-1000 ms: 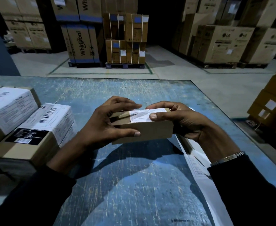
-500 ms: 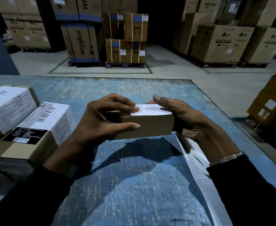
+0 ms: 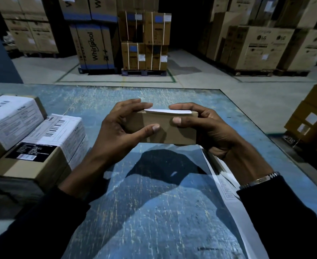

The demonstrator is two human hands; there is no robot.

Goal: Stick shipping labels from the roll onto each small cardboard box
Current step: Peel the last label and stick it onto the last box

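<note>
Two hands share the work at this moment: our left hand [image 3: 120, 131] grips the left end of the small brown cardboard box [image 3: 165, 128], fingers curled over its top edge and the thumb braced on the near face, while our right hand [image 3: 206, 128] clasps the right end in the same way, its thumb on the near face and its fingers lying over the white shipping label [image 3: 168, 111]. The box is held between the two palms, lifted clear above the scratched blue table [image 3: 154, 202]. We judge the label to be laid on the top face but not fully seated, since its left edge, nearest the left fingertips, looks slightly lifted. To finish this step well we should keep the left grip firm so the box cannot twist, then draw the right fingers flat across the label toward the left hand, pressing from the seated end to the raised one so that no crease or bubble is trapped. Below the right wrist lies the long white strip of label backing [image 3: 234, 199], and outside the left forearm stand the larger, already labelled cardboard boxes [image 3: 41, 146].
</note>
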